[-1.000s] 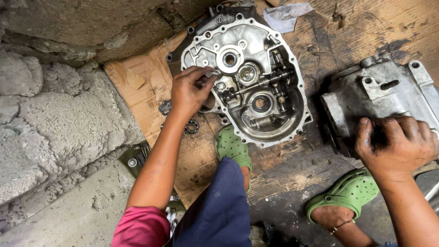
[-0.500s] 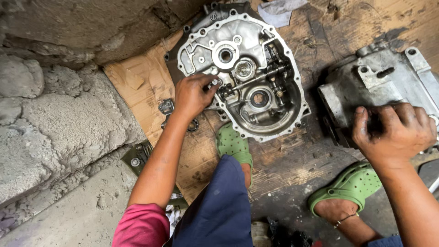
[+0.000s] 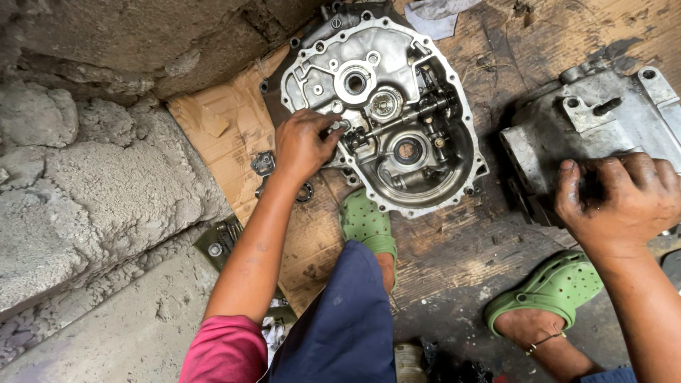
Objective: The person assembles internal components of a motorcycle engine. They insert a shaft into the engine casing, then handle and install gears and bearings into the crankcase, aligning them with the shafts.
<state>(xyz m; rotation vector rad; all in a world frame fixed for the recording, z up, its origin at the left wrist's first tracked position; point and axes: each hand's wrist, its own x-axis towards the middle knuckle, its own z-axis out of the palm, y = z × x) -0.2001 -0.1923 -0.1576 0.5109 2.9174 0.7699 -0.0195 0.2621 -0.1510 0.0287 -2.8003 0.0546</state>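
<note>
While the open gearbox case lies face-up on the wooden floor with its shafts and gears exposed, you appear to be partway into work on its insides: the second housing already sits apart to your right, so the two halves are separated. What remains, judging by the parts in place, is whatever you are doing to the small fittings at the case's left edge; a loose bracket and a bearing ring rest on the cardboard just beside your wrist.

Your left hand reaches forward with the arm nearly straight, knuckles up, fingers curled down and pinched on a small metal piece at the rim of the case, beside the long shaft. Whether the piece is free or fixed cannot be told.

Your right hand rests palm-down on the near edge of the second housing, fingers bent over it in a loose grip, seemingly steadying it. Your feet in green clogs are planted between the two castings, one touching the case's lower rim.
</note>
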